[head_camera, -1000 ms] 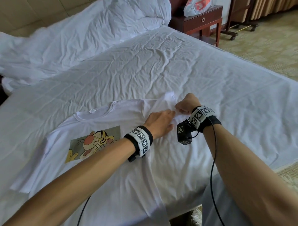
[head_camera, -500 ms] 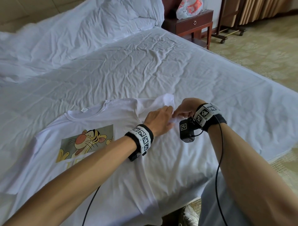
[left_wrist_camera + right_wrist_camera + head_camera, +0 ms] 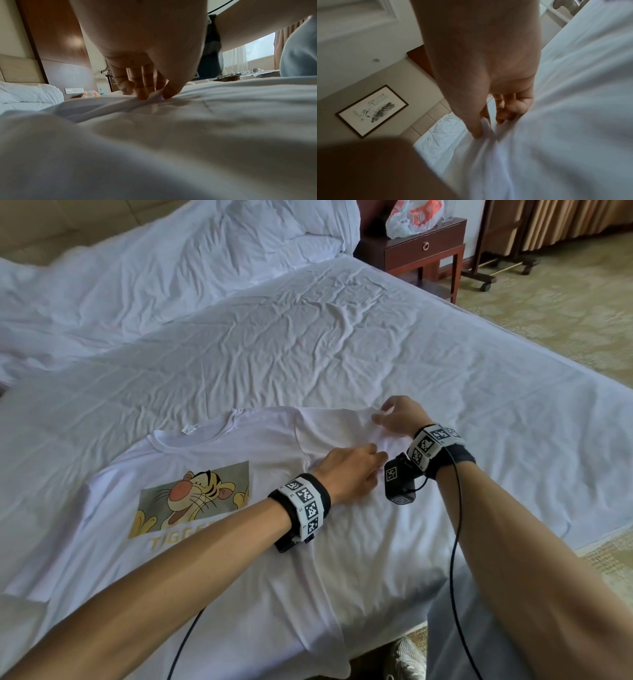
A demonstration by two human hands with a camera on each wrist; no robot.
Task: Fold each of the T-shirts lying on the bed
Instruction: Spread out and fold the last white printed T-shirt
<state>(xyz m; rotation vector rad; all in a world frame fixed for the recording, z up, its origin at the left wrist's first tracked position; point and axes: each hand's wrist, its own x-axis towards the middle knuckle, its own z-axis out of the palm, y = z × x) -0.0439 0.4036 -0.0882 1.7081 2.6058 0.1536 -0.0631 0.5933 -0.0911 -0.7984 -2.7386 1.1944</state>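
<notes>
Fingers of the left hand press down and pinch a small ridge of white cloth between thumb and fingertips; this is seen well from the left wrist view. Those of the right hand are curled and pinch the edge of the sleeve, thumb on one side and the others behind it, with the cloth bunched between them. Both hands are close together on the right shoulder part of the white T-shirt, which lies spread face up on the bed, near the edge where the person stands. Its collar points toward the pillows, and the tiger print is fully visible. The lower part of the shirt hangs a little over the mattress edge. I see only this one shirt; if others lie on the bed, they are outside the views. I judge that the work is at its beginning: the person is arranging the right sleeve, probably to bring it inward over the body as the first fold, while the left hand holds the place of the fold line. The next move, I think, asks the right hand to carry the sleeve across toward the print without pulling the whole shirt, and the left hand must keep the cloth steady so that the fold comes straight.
</notes>
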